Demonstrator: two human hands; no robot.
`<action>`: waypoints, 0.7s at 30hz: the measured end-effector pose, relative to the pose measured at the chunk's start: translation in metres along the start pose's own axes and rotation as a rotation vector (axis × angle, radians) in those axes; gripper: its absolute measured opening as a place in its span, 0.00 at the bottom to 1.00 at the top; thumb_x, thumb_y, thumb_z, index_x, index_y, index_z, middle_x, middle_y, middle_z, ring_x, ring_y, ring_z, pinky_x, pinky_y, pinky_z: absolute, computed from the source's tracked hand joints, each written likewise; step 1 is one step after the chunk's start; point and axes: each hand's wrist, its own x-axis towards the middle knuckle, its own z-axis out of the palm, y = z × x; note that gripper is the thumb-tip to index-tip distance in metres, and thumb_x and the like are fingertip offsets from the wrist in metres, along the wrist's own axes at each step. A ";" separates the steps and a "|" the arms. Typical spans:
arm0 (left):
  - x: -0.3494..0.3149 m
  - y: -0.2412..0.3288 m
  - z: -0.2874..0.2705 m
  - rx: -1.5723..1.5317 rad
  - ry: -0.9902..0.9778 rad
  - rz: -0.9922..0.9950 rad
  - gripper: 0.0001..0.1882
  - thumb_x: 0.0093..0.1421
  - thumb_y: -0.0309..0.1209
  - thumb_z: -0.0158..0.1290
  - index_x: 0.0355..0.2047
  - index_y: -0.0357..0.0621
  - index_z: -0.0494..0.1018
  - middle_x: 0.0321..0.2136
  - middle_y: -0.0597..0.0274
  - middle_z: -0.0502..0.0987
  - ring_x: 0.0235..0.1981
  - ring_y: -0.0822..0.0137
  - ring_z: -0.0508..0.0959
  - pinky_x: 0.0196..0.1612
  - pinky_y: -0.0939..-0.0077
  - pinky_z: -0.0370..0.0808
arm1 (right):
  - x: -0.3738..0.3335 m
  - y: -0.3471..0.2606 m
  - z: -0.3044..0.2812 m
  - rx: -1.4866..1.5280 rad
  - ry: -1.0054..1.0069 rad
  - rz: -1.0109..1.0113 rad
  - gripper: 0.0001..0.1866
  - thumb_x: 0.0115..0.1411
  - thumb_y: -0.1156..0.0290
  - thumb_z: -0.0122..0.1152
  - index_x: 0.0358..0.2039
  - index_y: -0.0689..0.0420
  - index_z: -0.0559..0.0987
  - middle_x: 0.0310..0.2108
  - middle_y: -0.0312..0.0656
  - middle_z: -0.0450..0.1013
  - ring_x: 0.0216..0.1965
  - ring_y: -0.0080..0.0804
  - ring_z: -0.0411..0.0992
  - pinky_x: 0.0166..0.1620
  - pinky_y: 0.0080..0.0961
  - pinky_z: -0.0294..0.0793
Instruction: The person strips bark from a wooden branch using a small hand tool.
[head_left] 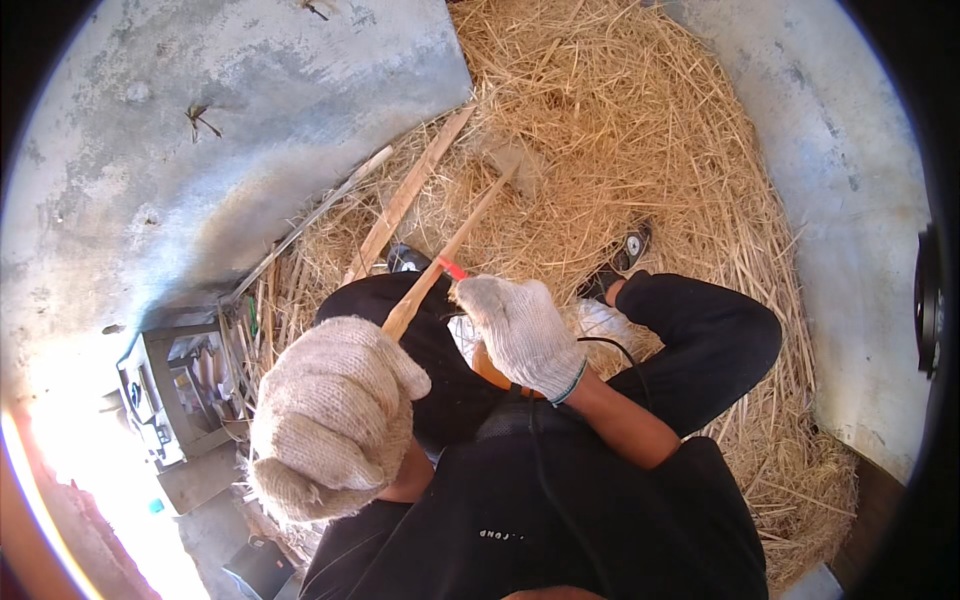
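Observation:
My left hand (338, 415), in a knitted off-white work glove, is closed round the lower end of a long pale wooden stick (448, 262). The stick slants up and away to the right and narrows toward its far end. My right hand (522, 328), gloved the same way, is closed on a small red tool (452, 268). Its red end meets the side of the stick about halfway along; the rest is hidden in the glove. Under my right wrist is a partly hidden orange object (490, 368), with a black cord (615, 345) nearby.
I sit with bent legs on loose straw (600, 130). A flat wooden slat (412, 195) and a thinner strip lie by the left wall (230, 150). A grey wall (830, 160) rises on the right. At left stands a wooden frame (175, 390) with items inside.

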 end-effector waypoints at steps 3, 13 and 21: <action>0.004 0.000 -0.010 -0.043 -0.098 -0.042 0.23 0.66 0.43 0.48 0.16 0.48 0.72 0.14 0.64 0.73 0.13 0.65 0.72 0.22 0.66 0.79 | -0.014 0.073 0.013 -0.139 -0.142 0.337 0.21 0.74 0.54 0.45 0.43 0.61 0.77 0.27 0.59 0.75 0.33 0.60 0.77 0.33 0.45 0.76; 0.016 -0.013 -0.019 -0.070 -0.382 0.005 0.24 0.70 0.41 0.42 0.17 0.47 0.69 0.11 0.68 0.70 0.10 0.69 0.69 0.15 0.72 0.74 | -0.011 -0.014 -0.019 0.331 0.021 0.392 0.23 0.72 0.51 0.52 0.39 0.60 0.82 0.25 0.57 0.77 0.30 0.56 0.79 0.32 0.44 0.75; 0.004 0.004 -0.008 0.093 0.001 -0.041 0.23 0.66 0.44 0.48 0.15 0.49 0.72 0.11 0.65 0.70 0.11 0.67 0.71 0.16 0.67 0.76 | 0.022 0.031 0.012 0.258 0.205 0.368 0.25 0.72 0.49 0.54 0.32 0.60 0.81 0.21 0.56 0.74 0.23 0.56 0.75 0.26 0.43 0.71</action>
